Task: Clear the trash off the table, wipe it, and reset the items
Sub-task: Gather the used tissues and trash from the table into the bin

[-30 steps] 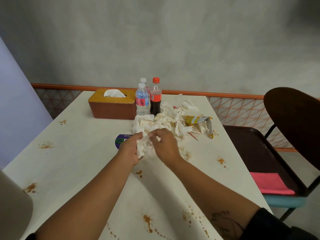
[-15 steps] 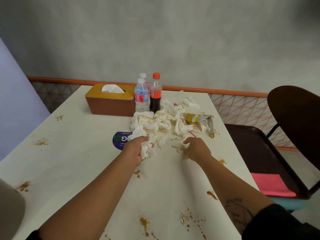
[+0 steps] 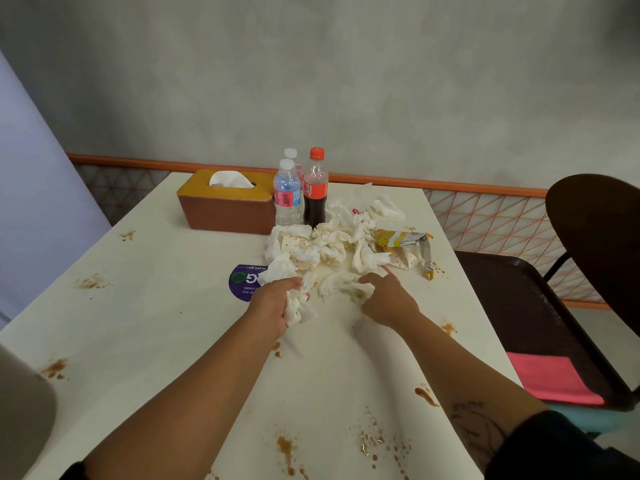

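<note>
Brown tissue box (image 3: 225, 212) with a white tissue (image 3: 230, 178) poking out, water bottle (image 3: 286, 199) and half-full cola bottle (image 3: 315, 197) standing beside it, left hand (image 3: 272, 306) squeezing a napkin wad (image 3: 298, 311), right hand (image 3: 386, 301) grabbing a crumpled napkin (image 3: 348, 289) on the table (image 3: 138, 323), yellow wrapper (image 3: 401, 239) lying right.

We grip a wad of napkins (image 3: 298, 309) in our left hand (image 3: 273, 304) over the stained table (image 3: 156, 323). Our right hand (image 3: 387, 303) closes its fingers on a loose napkin (image 3: 341, 285) beside it. Behind lie a pile of napkins (image 3: 325, 244) and a yellow wrapper (image 3: 403, 238), with two water bottles (image 3: 286, 199), a cola bottle (image 3: 315, 192) and a tissue box (image 3: 225, 211) farther back.
</note>
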